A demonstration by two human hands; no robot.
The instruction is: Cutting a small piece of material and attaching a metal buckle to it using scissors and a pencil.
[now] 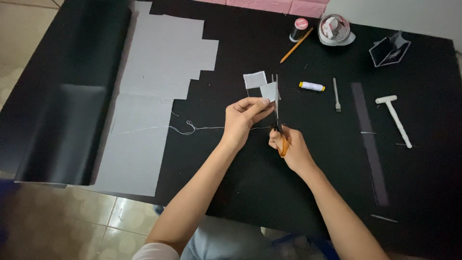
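Pinching a small grey piece at twelve o'clock, the left hand sits close to the scissors gripped by the right hand, so a slip could nick fingertips.

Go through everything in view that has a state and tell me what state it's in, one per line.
Orange-handled scissors: held by right hand, blades upright at grey piece.
Small grey fabric piece: pinched in left hand.
Grey fabric square: lying flat.
White thread spool: on its side.
White mallet: lying untouched.
Large grey sheet: flat, notched edges.
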